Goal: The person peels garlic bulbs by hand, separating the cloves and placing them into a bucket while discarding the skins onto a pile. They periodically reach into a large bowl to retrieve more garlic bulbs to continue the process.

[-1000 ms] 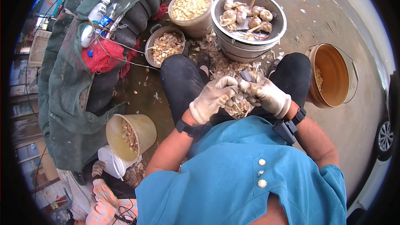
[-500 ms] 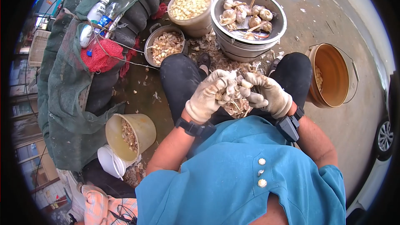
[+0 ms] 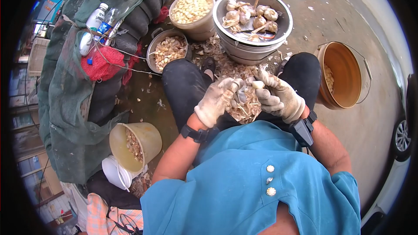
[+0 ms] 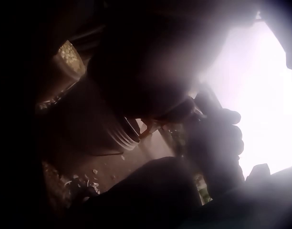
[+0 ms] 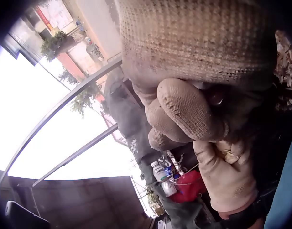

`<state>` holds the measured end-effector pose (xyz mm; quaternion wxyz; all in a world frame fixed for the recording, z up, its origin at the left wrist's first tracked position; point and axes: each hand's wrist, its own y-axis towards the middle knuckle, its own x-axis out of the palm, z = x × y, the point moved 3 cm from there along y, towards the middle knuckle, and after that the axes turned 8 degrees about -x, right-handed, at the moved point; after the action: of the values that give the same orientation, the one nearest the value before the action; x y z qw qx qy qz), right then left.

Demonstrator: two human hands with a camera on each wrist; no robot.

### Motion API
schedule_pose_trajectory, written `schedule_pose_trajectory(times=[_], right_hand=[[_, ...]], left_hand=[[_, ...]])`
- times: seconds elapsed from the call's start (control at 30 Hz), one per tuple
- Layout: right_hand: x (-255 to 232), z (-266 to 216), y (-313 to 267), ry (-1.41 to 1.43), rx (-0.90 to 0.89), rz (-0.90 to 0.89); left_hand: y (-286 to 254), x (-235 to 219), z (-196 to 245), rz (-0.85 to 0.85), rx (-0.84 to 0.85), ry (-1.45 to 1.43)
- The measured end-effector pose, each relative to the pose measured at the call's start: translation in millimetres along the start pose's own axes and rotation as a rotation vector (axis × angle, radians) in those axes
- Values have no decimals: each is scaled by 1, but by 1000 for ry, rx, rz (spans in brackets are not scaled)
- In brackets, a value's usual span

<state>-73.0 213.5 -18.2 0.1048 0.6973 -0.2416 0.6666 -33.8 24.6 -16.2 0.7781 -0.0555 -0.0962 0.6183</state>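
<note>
Both hands wear pale, soiled knit gloves. My left hand [image 3: 216,100] has its fingers curled round a piece of garlic [image 5: 229,155], partly hidden by the glove. Across a small gap, my right hand [image 3: 281,97] pinches a pale clove [image 3: 257,84] at its thumb and fingertips. Beneath both hands lies a heap of garlic skins [image 3: 247,109]. In the right wrist view the right glove [image 5: 184,102] fills the upper part, with a small shiny reddish thing [image 5: 216,97] partly hidden under it. The left wrist view is very dark.
Ahead, a metal bowl [image 3: 284,22] of garlic bulbs tops stacked buckets. Further left stand a tub [image 3: 204,29] of peeled cloves and a pot [image 3: 187,51] of cloves and skins. An orange bucket [image 3: 351,78] stands right, a tilted cream bucket [image 3: 152,141] left.
The hands have moved apart from where they met, and the pale clove has come into plain sight at the right fingertips. The head view has shifted slightly; the hand at lower left has left view.
</note>
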Motion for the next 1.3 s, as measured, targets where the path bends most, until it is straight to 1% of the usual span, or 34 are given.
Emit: schedule_pose_trajectory(times=[0.03, 0.07, 0.1, 0.13, 0.17, 0.2, 0.23, 0.27, 0.3, 0.33, 0.37, 0.4, 0.43, 0.47, 0.5, 0.53, 0.57, 0.63, 0.67, 0.7, 0.73, 0.8, 0.87, 0.93, 1.0, 1.03, 1.1, 1.13, 1.17, 1.2, 1.23, 1.27, 1.3], right_hand=[[1, -1, -2, -43, -49, 26], [2, -2, -3, -44, -52, 25], [1, -3, -4, -69, -33, 65], [1, -3, -5, -93, -13, 106], [3, -4, -6, -93, -16, 105], [4, -3, -7, -175, 16, 159], [5, -3, -9, -259, 49, 213], [11, -3, -9, -259, 45, 213], [16, -2, -10, -334, 41, 254], [17, 0, -11, -408, 38, 295], [17, 1, -11, -406, 35, 296], [17, 1, -12, -483, 38, 291], [18, 1, -13, -561, 42, 286], [19, 2, -13, -560, 40, 287], [22, 3, -12, -748, 24, 313], [26, 3, -11, -935, 8, 338], [32, 7, -9, -937, 7, 337], [40, 11, -10, -1061, 6, 398], [29, 11, -9, -1049, 40, 416], [30, 11, -9, -1051, 38, 416], [31, 11, -8, -1028, 49, 423], [30, 14, -7, -1000, 59, 433], [26, 15, -5, -939, 63, 460], [17, 19, -3, -928, 57, 495], [12, 21, 0, -918, 52, 525], [9, 22, 0, -865, 60, 557], [9, 23, 1, -813, 70, 588], [10, 23, 2, -742, 62, 603], [10, 23, 3, -670, 54, 617], [8, 23, 5, -671, 57, 616], [3, 23, 7, -663, 47, 618], [-2, 22, 9, -653, 37, 621], [-4, 21, 8, -654, 39, 621]], left_hand=[[1, 3, 4, -3, 1, 1], [1, 5, 6, -40, -28, -60], [1, 7, 6, -77, -58, -120], [3, 9, 6, -78, -58, -119], [6, 9, 7, -14, -46, 44], [8, 11, 9, 48, -34, 205], [7, 11, 13, 44, -35, 206], [7, 12, 18, 37, -24, 402], [6, 13, 24, 31, -14, 597], [5, 15, 27, 28, -15, 598], [4, 17, 30, 20, 20, 636], [3, 19, 35, 11, 56, 674], [3, 20, 40, 8, 57, 675], [3, 23, 46, -44, 18, 751], [3, 25, 47, -96, -21, 826], [4, 24, 42, -96, -21, 827], [5, 23, 31, -111, 10, 793], [6, 24, 22, -128, 45, 761], [5, 23, 15, -135, -94, 665], [5, 23, 13, -140, -229, 568], [5, 22, 16, -139, -226, 568], [2, 24, 26, -154, -99, 478], [1, 22, 17, -133, -125, 440], [0, 24, 21, -117, -154, 401], [-2, 24, 31, -137, -101, 441], [-1, 24, 25, -136, -103, 441], [3, 21, 11, -57, 22, 711], [4, 18, 6, -54, 22, 711], [3, 19, 6, -42, 260, 867], [1, 21, 7, -30, 501, 1018], [3, 19, 2, -29, 500, 1018], [5, 18, -5, -26, 461, 1045], [7, 18, -2, -21, 422, 1071]])
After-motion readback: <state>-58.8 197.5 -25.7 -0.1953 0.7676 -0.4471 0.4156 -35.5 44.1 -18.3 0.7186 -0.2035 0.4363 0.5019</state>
